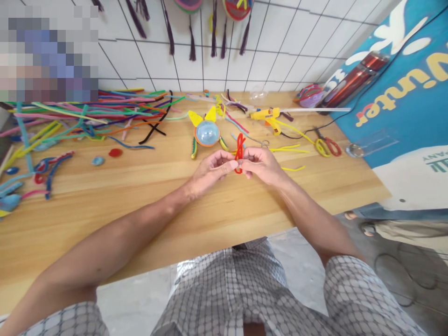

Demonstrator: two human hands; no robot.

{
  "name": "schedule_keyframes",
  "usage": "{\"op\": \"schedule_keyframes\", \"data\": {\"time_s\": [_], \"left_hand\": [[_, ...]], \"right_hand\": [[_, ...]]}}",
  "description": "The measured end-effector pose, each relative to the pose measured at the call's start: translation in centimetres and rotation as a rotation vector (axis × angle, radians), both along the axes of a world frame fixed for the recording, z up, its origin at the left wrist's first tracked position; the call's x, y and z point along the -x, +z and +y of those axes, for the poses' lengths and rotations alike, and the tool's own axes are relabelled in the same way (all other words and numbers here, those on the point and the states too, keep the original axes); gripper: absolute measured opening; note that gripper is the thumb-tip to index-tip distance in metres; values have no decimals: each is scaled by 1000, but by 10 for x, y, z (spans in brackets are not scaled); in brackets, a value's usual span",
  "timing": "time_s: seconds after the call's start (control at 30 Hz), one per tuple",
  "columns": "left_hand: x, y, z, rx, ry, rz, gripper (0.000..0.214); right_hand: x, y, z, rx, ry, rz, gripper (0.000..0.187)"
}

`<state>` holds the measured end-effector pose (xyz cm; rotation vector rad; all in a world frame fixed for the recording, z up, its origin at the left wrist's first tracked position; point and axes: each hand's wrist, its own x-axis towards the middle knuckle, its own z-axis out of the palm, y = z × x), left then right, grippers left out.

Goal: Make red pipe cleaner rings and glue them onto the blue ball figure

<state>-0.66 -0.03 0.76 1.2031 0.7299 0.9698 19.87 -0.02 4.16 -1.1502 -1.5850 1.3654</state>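
Both hands meet over the middle of the wooden bench [105,205]. The left hand [210,171] and the right hand [262,164] each pinch a red pipe cleaner [239,151] between thumb and fingertips, so the fingers of both are closed narrow on it. The pipe cleaner stands upright between the two hands, bent into a loop that rises above the knuckles, with a short end showing below them.

At 12 o'clock from the hands, just beyond them, lies a blue ball [206,132] with yellow ears and striped legs. At 1 o'clock lie scissors [261,141], partly hidden behind the right hand, and farther out a yellow glue gun [266,114]. At 2 o'clock yellow pipe cleaners [290,149] lie loose, with red-handled pliers [329,145] past them near the bench edge. At 10 o'clock, well apart, a heap of pipe cleaners [87,114] in many colours is spread along the tiled wall. A red pompom [115,152] and a blue one [98,161] lie at 9 o'clock.
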Motion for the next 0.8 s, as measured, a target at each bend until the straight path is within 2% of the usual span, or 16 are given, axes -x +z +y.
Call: {"op": "schedule_keyframes", "data": {"time_s": [0.1, 0.27, 0.47, 0.67, 0.8], "left_hand": [[-1, 1, 0, -51, 124, -6, 54], [-3, -1, -2, -123, 146, 32, 46], [0, -2, -3, -137, 193, 66, 49], [-3, -2, 1, -41, 103, -33, 51], [-2, 1, 2, 1, 111, -98, 50]], "right_hand": [[3, -2, -5, -44, -2, -119, 31], [10, -6, -9, -116, 65, -246, 26], [7, -8, -7, -202, 101, -302, 23], [2, -11, -2, -72, 188, -243, 33], [2, -11, -1, -26, 220, -171, 40]]}}
